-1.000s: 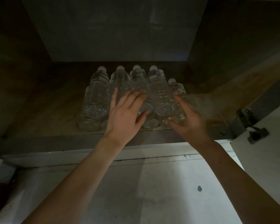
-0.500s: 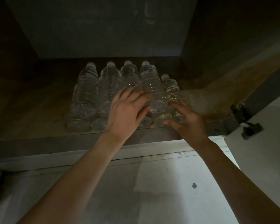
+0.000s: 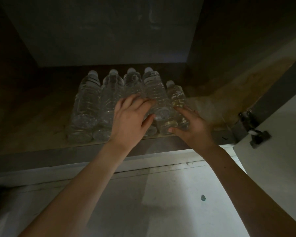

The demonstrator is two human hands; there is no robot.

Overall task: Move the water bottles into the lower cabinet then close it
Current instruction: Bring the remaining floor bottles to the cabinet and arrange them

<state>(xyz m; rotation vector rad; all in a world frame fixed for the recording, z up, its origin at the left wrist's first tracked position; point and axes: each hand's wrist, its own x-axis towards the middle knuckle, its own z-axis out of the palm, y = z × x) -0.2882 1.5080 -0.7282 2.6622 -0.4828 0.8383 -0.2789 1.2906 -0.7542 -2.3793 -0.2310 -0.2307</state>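
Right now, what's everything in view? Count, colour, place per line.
water bottles: five caps visible and more bottles underneath, total unclear; clear with white caps; lying on their sides in a stack on the cabinet floor, caps toward the back
cabinet: one; dark walls, brown floor; open, fills the upper half of the view
cabinet door: one; white; swung open at the right edge
hinge: one; dark metal; on the door where it meets the cabinet side
floor: one; pale grey-white; in front of the cabinet
spot: one; teal; on the floor, right of centre
left hand: one; fingers straight, resting on the middle bottles
right hand: one; fingers spread, touching the rightmost bottles
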